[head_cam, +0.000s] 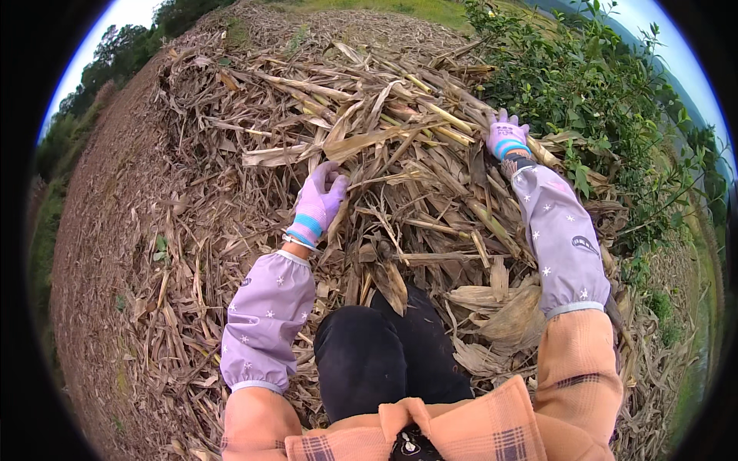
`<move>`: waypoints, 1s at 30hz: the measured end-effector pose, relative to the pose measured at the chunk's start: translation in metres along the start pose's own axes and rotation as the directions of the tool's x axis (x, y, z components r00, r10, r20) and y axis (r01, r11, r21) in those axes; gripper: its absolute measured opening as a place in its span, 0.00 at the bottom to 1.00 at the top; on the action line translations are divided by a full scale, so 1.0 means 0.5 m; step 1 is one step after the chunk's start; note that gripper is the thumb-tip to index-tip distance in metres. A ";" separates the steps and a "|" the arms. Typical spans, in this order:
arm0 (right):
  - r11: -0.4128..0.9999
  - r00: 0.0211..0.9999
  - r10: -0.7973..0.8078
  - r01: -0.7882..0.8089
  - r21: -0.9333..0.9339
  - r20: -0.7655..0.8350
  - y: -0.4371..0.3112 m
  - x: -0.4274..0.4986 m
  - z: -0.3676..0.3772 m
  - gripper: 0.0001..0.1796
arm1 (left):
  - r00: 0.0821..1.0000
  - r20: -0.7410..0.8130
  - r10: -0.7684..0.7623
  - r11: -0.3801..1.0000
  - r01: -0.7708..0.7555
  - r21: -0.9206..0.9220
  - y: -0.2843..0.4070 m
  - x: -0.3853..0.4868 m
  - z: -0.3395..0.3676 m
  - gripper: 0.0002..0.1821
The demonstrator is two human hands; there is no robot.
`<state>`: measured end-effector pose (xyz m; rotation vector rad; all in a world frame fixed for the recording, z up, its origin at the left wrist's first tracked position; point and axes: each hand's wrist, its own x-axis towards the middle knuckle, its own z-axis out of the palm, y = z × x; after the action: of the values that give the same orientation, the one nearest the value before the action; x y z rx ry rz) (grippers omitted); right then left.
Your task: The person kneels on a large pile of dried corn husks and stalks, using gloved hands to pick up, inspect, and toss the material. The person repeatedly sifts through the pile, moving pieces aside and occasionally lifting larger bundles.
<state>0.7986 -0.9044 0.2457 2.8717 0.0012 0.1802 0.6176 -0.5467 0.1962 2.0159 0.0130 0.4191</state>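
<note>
A pile of dry corn stalks (369, 138) and withered leaves lies before my bent knees. My left hand (322, 196), in a purple knitted work glove with a blue-striped cuff, is at the pile's near left side. Its fingers are curled beside a broad dry leaf (360, 144), and their undersides are hidden, so whether they pinch anything is unclear. Over at the pile's right edge, my right hand (507, 135) wears a matching glove. It is over a thick corn stalk (543, 154), which emerges on both sides of it, with the fingers bent over its far side.
Green leafy shrubs (565, 86) crowd the pile on the right. Loose husks (507, 317) lie beside my right knee. Brown ground strewn with leaf litter (115, 242) slopes off to the left. Grass (398, 7) and trees border the field.
</note>
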 end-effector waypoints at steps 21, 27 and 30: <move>0.936 0.727 -0.213 0.344 0.078 -0.652 -0.035 0.076 0.061 0.33 | 0.357 -0.705 -0.613 -0.307 0.714 0.629 -0.334 -0.844 -0.347 0.38; 0.566 0.378 -0.376 0.817 0.114 -0.846 -0.427 -0.267 -0.051 0.29 | 0.276 -0.745 -0.608 -0.374 0.728 0.575 -0.352 -0.847 -0.353 0.35; 0.336 0.306 -0.449 0.928 0.158 -0.839 -0.556 -0.409 -0.066 0.22 | 0.377 -0.724 -0.578 -0.280 0.742 0.610 -0.350 -0.876 -0.361 0.35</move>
<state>0.5958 -0.6312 0.1796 2.7225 1.9320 1.2257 0.1824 -0.3918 -0.0076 2.5924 2.0055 -0.4144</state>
